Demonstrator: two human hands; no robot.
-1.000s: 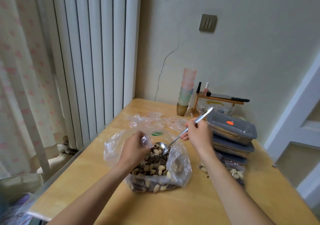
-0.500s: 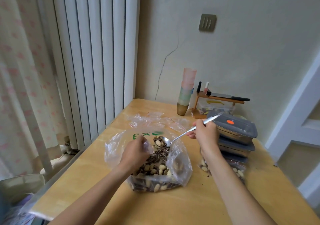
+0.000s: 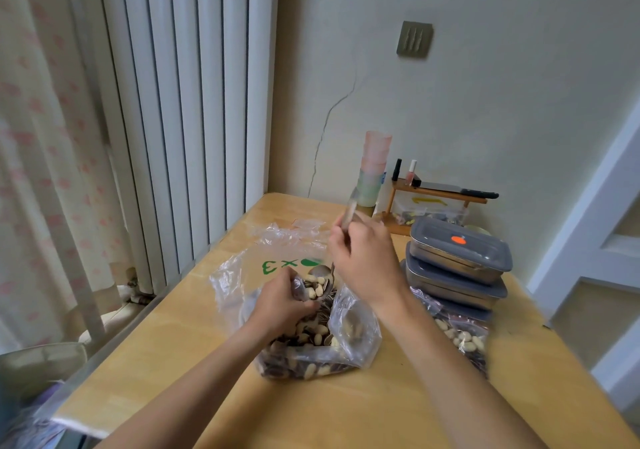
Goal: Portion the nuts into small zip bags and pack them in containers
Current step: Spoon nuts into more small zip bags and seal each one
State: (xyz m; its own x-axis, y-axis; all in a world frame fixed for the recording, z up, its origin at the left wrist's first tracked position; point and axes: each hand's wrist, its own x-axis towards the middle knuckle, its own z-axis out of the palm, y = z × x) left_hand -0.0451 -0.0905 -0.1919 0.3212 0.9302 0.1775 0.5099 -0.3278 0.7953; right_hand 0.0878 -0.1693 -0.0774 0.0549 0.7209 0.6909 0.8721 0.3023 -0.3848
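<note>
A large clear plastic bag (image 3: 356, 331) of mixed nuts and seeds lies open on the wooden table (image 3: 346, 410). My left hand (image 3: 280, 305) holds a small zip bag (image 3: 298, 288) over it, mostly hidden by my fingers. My right hand (image 3: 363, 261) grips a metal spoon (image 3: 320, 280) by its handle, which points steeply up. The spoon's bowl is full of nuts and tips against the small bag's mouth. A filled zip bag (image 3: 460, 339) lies to the right, partly under the containers.
Stacked steel containers with grey lids (image 3: 457, 258) stand at the right. Empty small bags (image 3: 294, 230) lie behind the big bag. A stack of pastel cups (image 3: 372, 175) and a small wooden rack (image 3: 436, 199) sit by the wall. A radiator (image 3: 180, 119) is at the left.
My right hand swung up and left, tilting the spoon handle from low and rightward to nearly upright. The spoon's bowl moved against the small bag in my left hand.
</note>
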